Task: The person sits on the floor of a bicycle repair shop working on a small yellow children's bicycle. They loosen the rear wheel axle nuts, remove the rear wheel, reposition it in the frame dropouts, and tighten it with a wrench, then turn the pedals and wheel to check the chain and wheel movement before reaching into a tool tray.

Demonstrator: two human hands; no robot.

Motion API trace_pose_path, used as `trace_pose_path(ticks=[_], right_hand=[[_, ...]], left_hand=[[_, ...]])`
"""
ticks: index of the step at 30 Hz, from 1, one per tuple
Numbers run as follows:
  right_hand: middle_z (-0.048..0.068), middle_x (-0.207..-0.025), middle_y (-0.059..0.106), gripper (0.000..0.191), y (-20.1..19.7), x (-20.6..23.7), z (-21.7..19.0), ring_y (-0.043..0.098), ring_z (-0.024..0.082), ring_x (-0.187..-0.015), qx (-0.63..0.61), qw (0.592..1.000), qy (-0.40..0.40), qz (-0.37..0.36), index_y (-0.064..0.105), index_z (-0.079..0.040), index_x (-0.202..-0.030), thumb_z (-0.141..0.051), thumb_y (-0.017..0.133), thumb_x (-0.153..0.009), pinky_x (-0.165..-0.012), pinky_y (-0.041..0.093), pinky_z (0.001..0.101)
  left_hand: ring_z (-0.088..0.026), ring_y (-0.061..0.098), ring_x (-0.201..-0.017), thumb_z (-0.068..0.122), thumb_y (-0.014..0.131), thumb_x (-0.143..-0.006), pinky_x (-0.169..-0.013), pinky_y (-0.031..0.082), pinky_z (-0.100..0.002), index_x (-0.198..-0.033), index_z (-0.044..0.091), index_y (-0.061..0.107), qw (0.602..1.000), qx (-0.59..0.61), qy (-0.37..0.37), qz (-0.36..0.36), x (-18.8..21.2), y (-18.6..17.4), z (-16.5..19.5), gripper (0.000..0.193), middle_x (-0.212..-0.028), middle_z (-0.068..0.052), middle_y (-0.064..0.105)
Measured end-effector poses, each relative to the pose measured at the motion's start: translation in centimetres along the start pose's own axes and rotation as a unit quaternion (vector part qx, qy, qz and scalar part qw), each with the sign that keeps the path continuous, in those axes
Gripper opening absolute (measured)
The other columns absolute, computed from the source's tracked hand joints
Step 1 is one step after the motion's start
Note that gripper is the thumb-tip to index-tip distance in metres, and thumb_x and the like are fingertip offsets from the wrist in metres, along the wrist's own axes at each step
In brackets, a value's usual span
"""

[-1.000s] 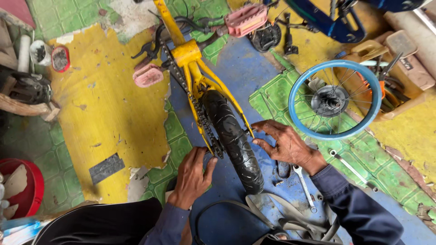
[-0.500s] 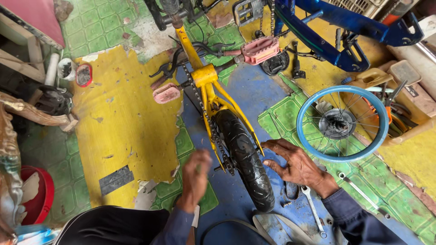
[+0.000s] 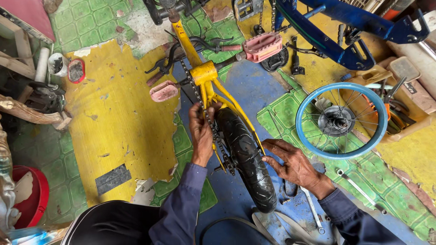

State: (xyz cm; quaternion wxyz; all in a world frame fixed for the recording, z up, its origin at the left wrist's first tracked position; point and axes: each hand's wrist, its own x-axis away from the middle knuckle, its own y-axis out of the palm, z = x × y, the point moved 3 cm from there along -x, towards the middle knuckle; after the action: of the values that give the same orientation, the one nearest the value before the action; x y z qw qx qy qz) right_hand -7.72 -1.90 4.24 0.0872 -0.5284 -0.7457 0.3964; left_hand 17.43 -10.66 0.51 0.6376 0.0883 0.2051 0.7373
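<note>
Hands first, as I see them from the head view. Left hand (image 3: 201, 132): fingers pinched on the bicycle chain (image 3: 213, 131), beside the yellow frame (image 3: 205, 77). Right hand (image 3: 290, 162): open, fingers spread against the black rear tyre (image 3: 247, 159), gripping nothing. The bicycle lies upside down on the floor (image 3: 113, 118), which is patchy yellow, green and blue. Pink pedals (image 3: 262, 46) either side of the crank. Blue-rimmed wheel (image 3: 341, 120) flat on the floor to the right. Spanners (image 3: 313, 213) near my right wrist. Red bucket (image 3: 32, 199) far left.
</note>
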Motion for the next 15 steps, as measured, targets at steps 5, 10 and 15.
trace_pose_path(ticks=[5, 10, 15], right_hand=[[0.015, -0.127, 0.069, 0.042, 0.2, 0.4, 0.3, 0.070, 0.037, -0.106, -0.002, 1.000, -0.009, 0.013, 0.068, -0.006, -0.126, -0.025, 0.075, -0.090, -0.086, 0.059, 0.0425], [0.014, -0.127, 0.069, 0.044, 0.2, 0.2, 0.2, 0.071, 0.035, -0.105, 0.007, 1.000, -0.011, 0.011, 0.068, -0.006, -0.126, -0.027, 0.076, -0.089, -0.085, 0.060, 0.0411], [0.015, -0.129, 0.068, 0.046, -0.4, 0.0, -0.8, 0.069, 0.036, -0.109, 0.009, 1.000, -0.002, 0.012, 0.066, -0.006, -0.130, -0.026, 0.075, -0.090, -0.089, 0.058, 0.0423]], left_hand=[[-0.014, 0.070, -0.099, 0.023, 0.062, -0.106, -0.090, 0.054, -0.029, -0.117, 0.004, 0.054, 0.999, -0.016, -0.044, 0.022, -0.4, -0.2, -0.5, 0.023, -0.107, -0.011, 0.077], [-0.013, 0.071, -0.094, 0.022, 0.063, -0.105, -0.084, 0.056, -0.028, -0.107, 0.005, 0.052, 0.997, -0.045, -0.060, 0.022, -0.8, 0.1, -0.1, 0.020, -0.103, -0.012, 0.078], [-0.013, 0.072, -0.093, 0.020, 0.062, -0.105, -0.082, 0.058, -0.029, -0.102, 0.005, 0.052, 0.997, -0.010, -0.074, 0.015, -0.8, 0.1, -0.2, 0.018, -0.101, -0.011, 0.078]])
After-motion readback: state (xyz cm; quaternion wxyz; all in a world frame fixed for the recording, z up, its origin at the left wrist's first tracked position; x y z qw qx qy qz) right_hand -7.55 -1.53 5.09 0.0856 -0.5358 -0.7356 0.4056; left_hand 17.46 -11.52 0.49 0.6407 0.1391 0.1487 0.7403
